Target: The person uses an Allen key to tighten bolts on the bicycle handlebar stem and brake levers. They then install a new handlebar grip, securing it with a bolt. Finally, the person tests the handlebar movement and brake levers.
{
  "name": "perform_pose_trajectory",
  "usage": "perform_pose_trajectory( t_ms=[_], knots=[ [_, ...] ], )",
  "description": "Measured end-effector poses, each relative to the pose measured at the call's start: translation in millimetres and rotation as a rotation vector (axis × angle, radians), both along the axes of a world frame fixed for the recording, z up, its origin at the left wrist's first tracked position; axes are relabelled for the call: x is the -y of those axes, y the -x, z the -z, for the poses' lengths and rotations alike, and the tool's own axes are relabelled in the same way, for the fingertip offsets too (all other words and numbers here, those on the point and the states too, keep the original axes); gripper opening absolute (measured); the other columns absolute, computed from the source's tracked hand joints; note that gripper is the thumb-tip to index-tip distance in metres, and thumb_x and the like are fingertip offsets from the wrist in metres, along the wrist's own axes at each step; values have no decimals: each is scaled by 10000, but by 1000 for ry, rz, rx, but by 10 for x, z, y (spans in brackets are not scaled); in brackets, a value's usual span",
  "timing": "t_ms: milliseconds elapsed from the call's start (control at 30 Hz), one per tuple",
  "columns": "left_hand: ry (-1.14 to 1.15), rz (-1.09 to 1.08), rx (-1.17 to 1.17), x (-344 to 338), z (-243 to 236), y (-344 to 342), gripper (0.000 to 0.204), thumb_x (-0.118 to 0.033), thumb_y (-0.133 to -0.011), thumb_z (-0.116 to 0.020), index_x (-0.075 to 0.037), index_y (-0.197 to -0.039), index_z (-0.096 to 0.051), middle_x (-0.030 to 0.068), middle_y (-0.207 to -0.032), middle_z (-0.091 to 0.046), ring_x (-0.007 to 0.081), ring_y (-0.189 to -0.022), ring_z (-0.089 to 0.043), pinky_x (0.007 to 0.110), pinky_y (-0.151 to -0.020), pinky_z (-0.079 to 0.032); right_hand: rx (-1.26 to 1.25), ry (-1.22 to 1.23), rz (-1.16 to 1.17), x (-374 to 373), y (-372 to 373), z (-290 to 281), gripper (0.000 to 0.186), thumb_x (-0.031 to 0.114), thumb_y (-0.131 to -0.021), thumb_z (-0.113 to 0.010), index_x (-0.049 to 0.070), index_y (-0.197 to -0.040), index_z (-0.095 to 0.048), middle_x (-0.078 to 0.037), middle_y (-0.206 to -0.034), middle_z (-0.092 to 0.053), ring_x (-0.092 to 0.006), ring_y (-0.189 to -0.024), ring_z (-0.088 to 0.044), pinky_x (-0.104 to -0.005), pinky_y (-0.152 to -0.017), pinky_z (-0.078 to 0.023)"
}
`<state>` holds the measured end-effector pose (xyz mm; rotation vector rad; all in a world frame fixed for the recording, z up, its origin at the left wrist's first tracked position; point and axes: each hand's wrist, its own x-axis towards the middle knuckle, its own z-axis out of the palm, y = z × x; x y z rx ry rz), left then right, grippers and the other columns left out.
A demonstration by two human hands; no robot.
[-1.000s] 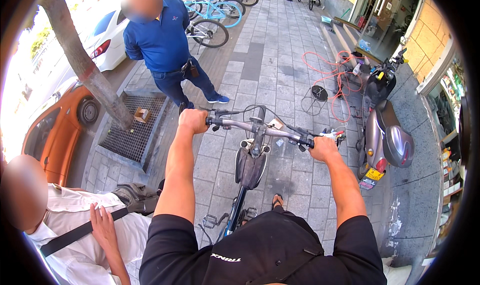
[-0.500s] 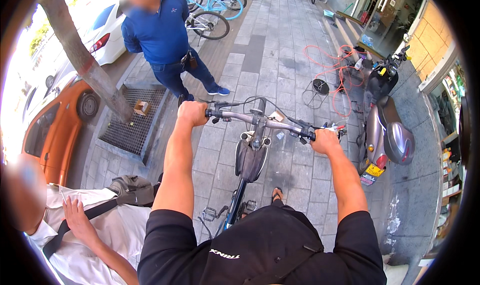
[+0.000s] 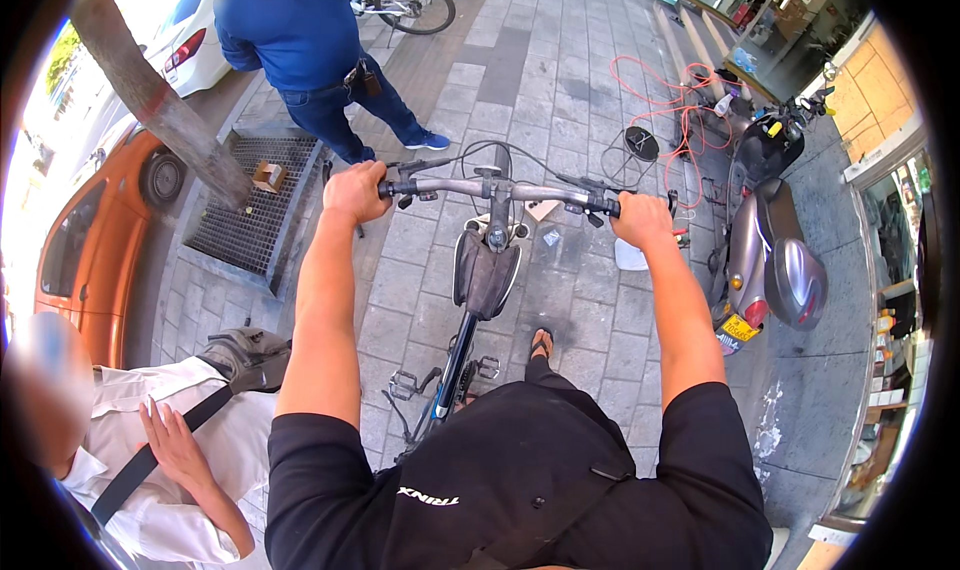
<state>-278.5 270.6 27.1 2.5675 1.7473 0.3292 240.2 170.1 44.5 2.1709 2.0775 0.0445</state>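
Note:
Both my arms reach forward to the handlebar (image 3: 455, 186) of a bicycle standing in front of me. My left hand (image 3: 357, 192) is closed around its left grip, and my right hand (image 3: 643, 219) around the right one. Brake levers and dark cables run ahead of the bar. Behind the stem, a dark two-sided frame bag (image 3: 487, 275) sits over the top tube. Below it, the dark blue frame tube (image 3: 460, 355) slopes back toward me, with pedals (image 3: 403, 383) low down. My sandalled foot (image 3: 541, 343) is on the paving to the right of the bicycle.
A person in a blue shirt (image 3: 300, 40) stands ahead left; another in white (image 3: 190, 460) is close at my left. A tree (image 3: 150, 90) rises from a grate (image 3: 240, 230). At right are a parked scooter (image 3: 760, 250), an orange hose (image 3: 690, 120) and shop steps (image 3: 705, 40).
The handlebar and both my hands have shifted a little left and up in view, the bar turning slightly clockwise. The person in white has lowered the raised hand slightly.

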Motion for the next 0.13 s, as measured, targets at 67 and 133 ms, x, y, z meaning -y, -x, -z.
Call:
perform_pose_trajectory(
  t_ms=[67,133],
  knots=[
    [139,-59,-140,-112,-58,-53,297,-332,-790,-751,-128,-990,-669,103,-1079,-765,334,-1035,-731,483,-865,-584,-14,8,-22,-226,-8,-32,277,304,-889,-701,71,-1032,-744,-201,-976,-793,-415,-925,-769,-521,-861,-595],
    [202,-118,-197,-322,-105,-73,311,-329,-789,-753,-133,-1015,-669,102,-1102,-764,334,-1047,-729,482,-868,-584,-11,15,3,-394,-63,1,313,324,-898,-711,81,-1090,-756,-207,-1019,-797,-397,-992,-774,-511,-920,-586]
  ],
)
